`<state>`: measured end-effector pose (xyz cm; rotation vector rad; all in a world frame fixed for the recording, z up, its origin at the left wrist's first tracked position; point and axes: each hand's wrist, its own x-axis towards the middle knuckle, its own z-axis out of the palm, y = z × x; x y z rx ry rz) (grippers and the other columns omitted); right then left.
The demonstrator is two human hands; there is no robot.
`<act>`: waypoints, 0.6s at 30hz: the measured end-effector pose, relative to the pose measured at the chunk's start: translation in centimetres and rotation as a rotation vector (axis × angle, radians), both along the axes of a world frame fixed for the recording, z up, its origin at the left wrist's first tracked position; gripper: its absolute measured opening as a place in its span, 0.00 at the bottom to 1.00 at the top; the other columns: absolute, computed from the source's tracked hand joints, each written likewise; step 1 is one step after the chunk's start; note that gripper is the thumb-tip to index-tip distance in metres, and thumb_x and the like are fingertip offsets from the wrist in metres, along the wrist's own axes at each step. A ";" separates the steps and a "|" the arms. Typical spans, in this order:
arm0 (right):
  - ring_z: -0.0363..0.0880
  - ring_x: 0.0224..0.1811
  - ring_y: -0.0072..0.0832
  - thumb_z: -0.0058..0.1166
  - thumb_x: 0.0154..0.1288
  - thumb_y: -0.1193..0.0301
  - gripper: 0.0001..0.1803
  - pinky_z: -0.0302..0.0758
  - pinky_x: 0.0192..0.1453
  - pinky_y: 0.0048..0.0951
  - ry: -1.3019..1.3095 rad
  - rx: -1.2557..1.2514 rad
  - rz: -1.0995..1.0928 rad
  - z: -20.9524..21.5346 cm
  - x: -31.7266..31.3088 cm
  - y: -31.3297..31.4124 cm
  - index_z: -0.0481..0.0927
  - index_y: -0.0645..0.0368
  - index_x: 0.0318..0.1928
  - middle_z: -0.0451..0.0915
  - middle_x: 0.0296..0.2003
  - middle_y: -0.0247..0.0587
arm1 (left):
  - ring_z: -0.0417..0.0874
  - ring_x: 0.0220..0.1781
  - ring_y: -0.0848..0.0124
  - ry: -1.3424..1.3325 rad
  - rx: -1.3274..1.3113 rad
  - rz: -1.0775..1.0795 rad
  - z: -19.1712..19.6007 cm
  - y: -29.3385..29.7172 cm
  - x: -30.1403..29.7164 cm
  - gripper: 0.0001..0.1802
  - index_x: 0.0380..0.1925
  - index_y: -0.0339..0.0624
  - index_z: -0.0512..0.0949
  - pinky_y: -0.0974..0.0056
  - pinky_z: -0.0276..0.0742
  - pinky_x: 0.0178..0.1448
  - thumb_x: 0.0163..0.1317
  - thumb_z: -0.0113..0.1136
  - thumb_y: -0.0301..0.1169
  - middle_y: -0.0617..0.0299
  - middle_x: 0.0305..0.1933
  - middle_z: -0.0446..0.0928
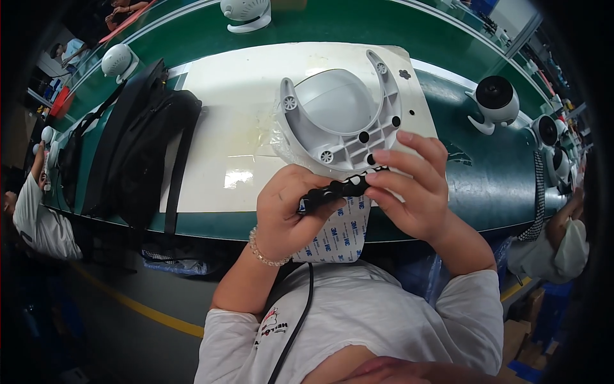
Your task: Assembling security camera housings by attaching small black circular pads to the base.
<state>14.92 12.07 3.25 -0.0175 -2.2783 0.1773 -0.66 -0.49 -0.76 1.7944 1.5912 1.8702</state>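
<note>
My left hand [288,208] grips a sheet of black round adhesive pads [336,192], bent over so that its printed white backing [342,230] hangs toward me. At the sheet's right end, the fingers of my right hand [412,189] are pinched together at a black round pad; whether it is free of the sheet I cannot tell. Just beyond my hands lies a white plastic fan base [307,141], underside up, curved around a pale grey rounded shell [336,102]. Black pads [364,137] sit on its ribbed rim, and other round recesses there show bare white plastic.
A white board [224,128] with clear film on it covers the middle of the green table. Black bags [137,141] lie to the left. White fans [246,13] stand along the green conveyor, and a black-faced one [495,102] at right. Other people sit at both sides.
</note>
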 end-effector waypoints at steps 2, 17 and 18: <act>0.68 0.52 0.33 0.62 0.43 0.69 0.10 0.58 0.49 0.33 -0.007 -0.092 -0.015 0.1 -0.3 -0.1 0.80 0.52 0.31 0.76 0.44 0.29 | 0.73 0.25 0.68 0.048 0.030 0.003 0.1 0.1 -0.1 0.15 0.29 0.38 0.76 0.68 0.68 0.29 0.36 0.67 0.20 0.60 0.25 0.75; 0.73 0.44 0.29 0.62 0.39 0.76 0.19 0.57 0.45 0.30 0.062 -0.177 0.214 0.7 -1.0 -0.8 0.74 0.50 0.37 0.77 0.38 0.28 | 0.74 0.26 0.65 0.097 0.010 -0.004 -0.1 0.0 -0.2 0.16 0.30 0.39 0.75 0.66 0.69 0.30 0.37 0.65 0.20 0.60 0.26 0.76; 0.74 0.41 0.28 0.61 0.39 0.78 0.22 0.58 0.43 0.30 0.050 -0.136 0.213 0.6 -1.2 -0.8 0.73 0.51 0.39 0.78 0.35 0.27 | 0.74 0.26 0.65 0.097 0.012 -0.007 0.0 0.0 -0.1 0.16 0.30 0.39 0.75 0.66 0.69 0.30 0.37 0.65 0.20 0.60 0.26 0.76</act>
